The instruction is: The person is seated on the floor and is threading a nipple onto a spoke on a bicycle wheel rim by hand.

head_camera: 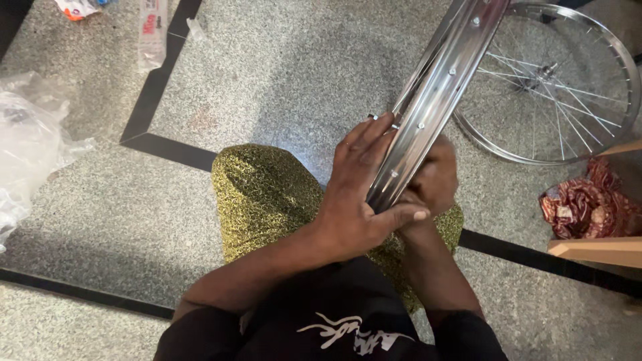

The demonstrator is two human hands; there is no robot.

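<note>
A shiny chrome bicycle rim (438,87) stands on edge and runs from my lap up to the top of the view. My left hand (358,194) wraps its near end, fingers flat along the left side and thumb across the front. On the right side of the rim, my right hand (435,179) is closed against it, partly hidden behind the metal. Spoke nipples stick out along the rim's inner face. My knees, in yellow-green patterned cloth (267,194), are below the hands.
A complete spoked wheel (555,80) lies flat on the speckled stone floor at the upper right. A crumpled red wrapper (588,204) and a wooden piece (595,251) sit at the right edge. Clear plastic bags (27,140) lie at the left.
</note>
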